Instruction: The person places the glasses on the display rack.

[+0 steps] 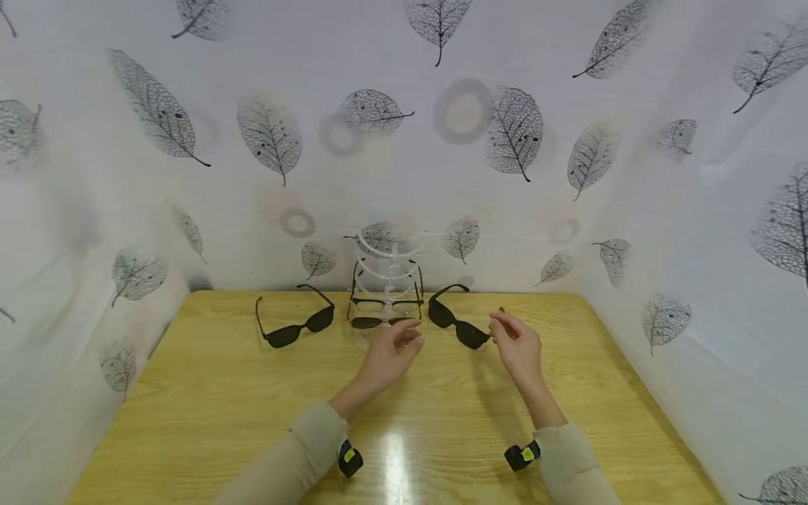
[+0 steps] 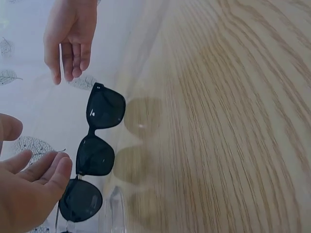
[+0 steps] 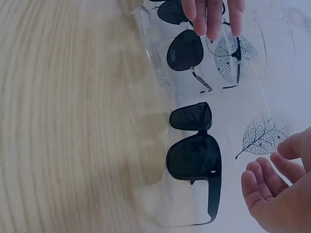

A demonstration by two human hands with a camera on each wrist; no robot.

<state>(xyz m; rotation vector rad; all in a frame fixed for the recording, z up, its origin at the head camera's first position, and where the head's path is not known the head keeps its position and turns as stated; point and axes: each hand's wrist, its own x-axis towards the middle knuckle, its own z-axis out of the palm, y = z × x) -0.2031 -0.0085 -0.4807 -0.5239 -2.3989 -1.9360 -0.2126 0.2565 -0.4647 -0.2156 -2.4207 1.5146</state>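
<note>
Black sunglasses (image 1: 470, 334) stand on the table with their temples unfolded. My right hand (image 1: 520, 351) hovers by their right end, fingers loosely bent and holding nothing; in the right wrist view a gap shows between the hand (image 3: 282, 189) and the frame. To their left, a clear display stand (image 1: 391, 254) carries dark-lensed glasses (image 1: 366, 322) low down and dark-rimmed clear glasses (image 1: 370, 306) just above. My left hand (image 1: 388, 354) is in front of the stand, empty, fingers slightly curved, hiding part of the lower pair.
Another pair of black sunglasses (image 1: 284, 337) sits left of the stand, temples unfolded toward the back. The wooden table (image 1: 221, 400) ends at a leaf-printed white curtain (image 1: 391, 168) behind and at both sides. Each wrist wears a small black camera (image 1: 349, 459).
</note>
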